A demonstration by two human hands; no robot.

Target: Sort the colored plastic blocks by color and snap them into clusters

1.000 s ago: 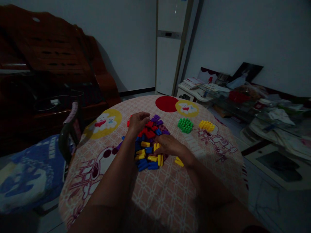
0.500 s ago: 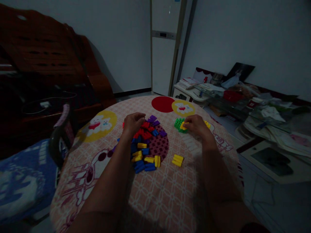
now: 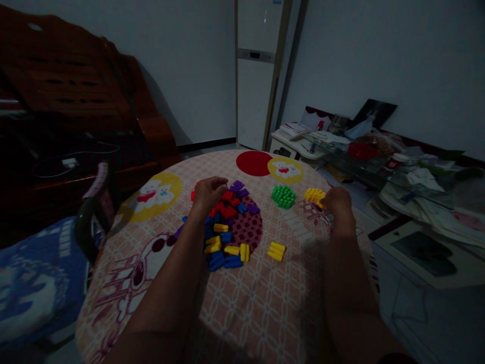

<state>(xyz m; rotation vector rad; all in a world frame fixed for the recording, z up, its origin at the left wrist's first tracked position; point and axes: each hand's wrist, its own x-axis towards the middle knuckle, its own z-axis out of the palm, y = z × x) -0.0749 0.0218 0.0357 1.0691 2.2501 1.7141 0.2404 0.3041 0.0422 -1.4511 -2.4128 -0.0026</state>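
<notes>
Evidently, the right hand is at the right end of the yellow cluster, its fingertips close against the pieces — whether they are clamped on one, I cannot tell. That cluster sits toward the right side of the desk, with the green cluster just to its left. The left hand is by the red blocks, fingers bent; whether it grips any is unclear. Purple blocks lie near it, blue blocks closer in — and loose yellow blocks lie apart.
</notes>
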